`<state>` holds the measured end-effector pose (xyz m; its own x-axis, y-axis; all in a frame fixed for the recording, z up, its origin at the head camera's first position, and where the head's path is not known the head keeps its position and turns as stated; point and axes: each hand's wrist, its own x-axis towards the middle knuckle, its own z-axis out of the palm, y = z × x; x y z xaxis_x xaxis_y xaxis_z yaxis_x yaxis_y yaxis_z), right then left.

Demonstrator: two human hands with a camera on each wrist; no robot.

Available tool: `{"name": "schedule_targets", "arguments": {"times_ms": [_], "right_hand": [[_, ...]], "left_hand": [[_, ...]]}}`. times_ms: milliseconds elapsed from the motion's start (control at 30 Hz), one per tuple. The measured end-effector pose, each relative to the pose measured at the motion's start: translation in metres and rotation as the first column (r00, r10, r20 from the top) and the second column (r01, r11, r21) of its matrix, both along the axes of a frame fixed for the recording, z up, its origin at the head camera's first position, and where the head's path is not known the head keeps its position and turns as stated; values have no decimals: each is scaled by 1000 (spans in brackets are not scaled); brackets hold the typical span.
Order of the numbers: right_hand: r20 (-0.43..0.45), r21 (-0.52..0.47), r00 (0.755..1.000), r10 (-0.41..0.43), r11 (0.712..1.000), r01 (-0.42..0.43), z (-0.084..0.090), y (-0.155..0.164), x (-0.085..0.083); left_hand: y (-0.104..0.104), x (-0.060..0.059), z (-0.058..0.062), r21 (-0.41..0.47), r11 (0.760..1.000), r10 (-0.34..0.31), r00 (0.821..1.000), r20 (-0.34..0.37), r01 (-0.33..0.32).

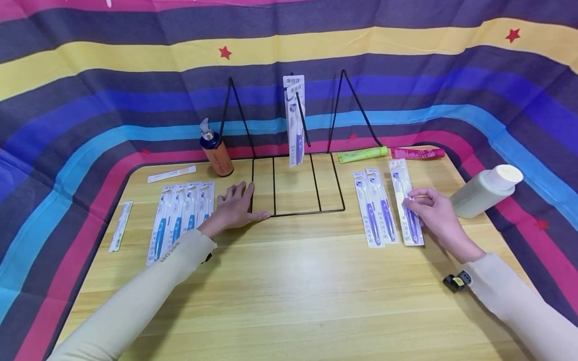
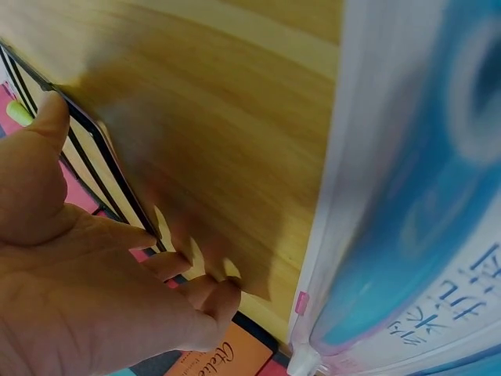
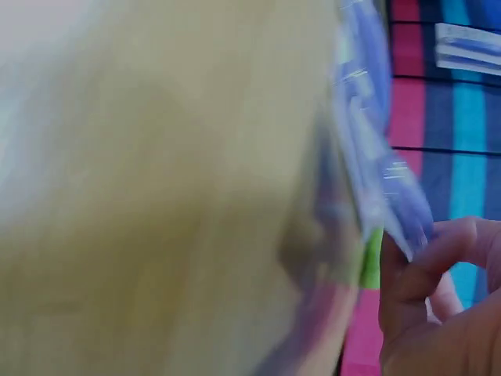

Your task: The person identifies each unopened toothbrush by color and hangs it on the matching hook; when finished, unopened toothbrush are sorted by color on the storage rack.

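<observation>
A black wire rack (image 1: 295,183) stands at the table's middle back, with purple toothbrush packs (image 1: 294,118) hanging on its centre hook. My left hand (image 1: 241,198) lies flat on the table, fingers straight, touching the rack's front left corner; the left wrist view shows the hand (image 2: 86,274) against the rack wire (image 2: 102,160). Beside it lie several blue toothbrush packs (image 1: 180,218). My right hand (image 1: 413,198) pinches the rightmost purple toothbrush pack (image 1: 406,210), with two more purple packs (image 1: 375,208) to its left. The blurred right wrist view shows the fingers (image 3: 438,290) on that pack (image 3: 376,157).
An orange pump bottle (image 1: 218,150) stands left of the rack. A white bottle (image 1: 485,190) lies at the right edge. A green tube (image 1: 362,154) and a pink tube (image 1: 417,153) lie at the back right. Single packs (image 1: 121,225) lie far left. Striped cloth surrounds the table (image 1: 289,291).
</observation>
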<state>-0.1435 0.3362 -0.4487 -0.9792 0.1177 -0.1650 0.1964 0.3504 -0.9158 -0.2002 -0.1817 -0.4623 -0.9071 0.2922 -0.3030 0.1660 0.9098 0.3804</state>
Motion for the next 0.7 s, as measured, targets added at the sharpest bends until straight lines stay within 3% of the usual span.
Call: {"name": "schedule_targets", "arguments": {"times_ms": [100,200,267,367,467,600,700], "right_hand": [[-24,-202,1000,3,979,-8,9,-7,4],[-18,-393,999,38,919,-42,19,-21,11],[-8,-467,997,79,881,-73,24,-34,17],[-11,-499,991,133,858,-121,28,-56,24],[-52,-495,985,166,852,-169,29,-81,27],[-164,-484,967,193,839,-249,32,-113,29],[-267,-468,940,212,825,-318,40,-135,32]], "left_hand": [[0,-1,-1,-1,1000,4,1000,4,-4],[0,-1,-1,-8,1000,7,1000,8,-7],[1,-2,-1,-15,1000,6,1000,11,-6],[2,-1,1,-21,1000,4,1000,18,-3],[3,1,4,-27,1000,6,1000,18,-6],[4,5,10,-37,999,6,1000,4,-5],[4,7,12,-41,999,-2,1000,-2,2]]}}
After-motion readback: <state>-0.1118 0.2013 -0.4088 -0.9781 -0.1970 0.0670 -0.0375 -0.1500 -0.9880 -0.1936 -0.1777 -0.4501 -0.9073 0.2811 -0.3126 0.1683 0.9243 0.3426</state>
